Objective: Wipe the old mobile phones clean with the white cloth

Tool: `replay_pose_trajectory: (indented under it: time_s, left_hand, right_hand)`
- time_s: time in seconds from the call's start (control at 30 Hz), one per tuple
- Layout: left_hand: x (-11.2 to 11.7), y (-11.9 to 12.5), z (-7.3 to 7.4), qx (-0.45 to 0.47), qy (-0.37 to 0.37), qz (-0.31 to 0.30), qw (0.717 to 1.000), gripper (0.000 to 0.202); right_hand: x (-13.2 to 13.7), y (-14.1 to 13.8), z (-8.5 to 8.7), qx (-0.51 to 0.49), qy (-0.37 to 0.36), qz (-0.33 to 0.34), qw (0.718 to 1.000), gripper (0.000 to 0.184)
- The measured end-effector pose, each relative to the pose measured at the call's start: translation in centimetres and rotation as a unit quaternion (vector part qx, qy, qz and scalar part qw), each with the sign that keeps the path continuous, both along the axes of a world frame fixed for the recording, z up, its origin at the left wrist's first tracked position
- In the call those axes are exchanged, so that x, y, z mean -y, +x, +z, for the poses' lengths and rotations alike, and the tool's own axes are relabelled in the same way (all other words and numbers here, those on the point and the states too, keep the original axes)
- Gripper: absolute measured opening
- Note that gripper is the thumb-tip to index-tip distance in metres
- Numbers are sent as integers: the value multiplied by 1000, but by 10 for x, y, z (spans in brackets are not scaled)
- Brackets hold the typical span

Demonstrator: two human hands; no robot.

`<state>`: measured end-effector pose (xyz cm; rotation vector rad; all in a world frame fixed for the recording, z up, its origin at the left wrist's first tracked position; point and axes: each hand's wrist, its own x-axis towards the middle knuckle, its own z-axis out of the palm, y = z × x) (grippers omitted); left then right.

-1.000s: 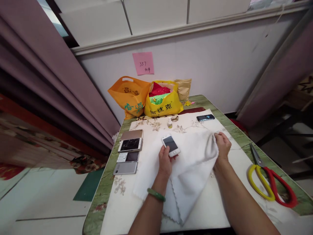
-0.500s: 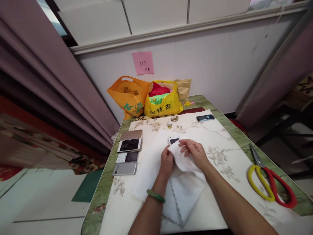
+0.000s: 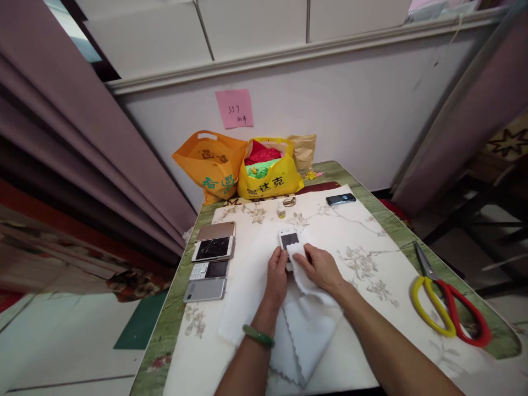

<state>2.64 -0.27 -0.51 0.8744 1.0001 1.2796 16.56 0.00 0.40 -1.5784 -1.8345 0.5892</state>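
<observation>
1. Holding the phone (image 3: 289,237) by its side in our left hand (image 3: 277,275), just over the bench (image 3: 165,330), while our right hand (image 3: 317,265) pinches the white cloth (image 3: 309,333) against its lower part. So both hands are busy and close together.
2. To do this bit well, we'd say keep the left grip snug but light, press the cloth flat, and don't let loose folds drag on the phone.
3. Versus a second ago: our right hand was way off right, lifting the cloth's edge, screen bare. Now it's right up at the phone, and cloth covers the bottom.
</observation>
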Motion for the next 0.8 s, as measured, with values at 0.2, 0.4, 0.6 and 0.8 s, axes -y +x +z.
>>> replay_pose_trajectory:
  time_s: [0.2, 0.4, 0.6, 0.8]
  left_hand:
    - [1, -1, 1, -34, -6, -47, 998, 34]
    - [2, -3, 7, -77, 45, -147, 985, 28]
    - [6, 3, 10, -113, 49, -91, 988, 34]
    - [5, 6, 2, -109, 50, 19, 993, 35]
  right_hand:
    - [2, -3, 0, -146, 8, -27, 989, 36]
    - [-2, 1, 0, -321, -4, -84, 943, 39]
    - [-4, -3, -2, -367, -33, -42, 929, 38]
    - [-2, -8, -5, -287, -50, 17, 956, 39]
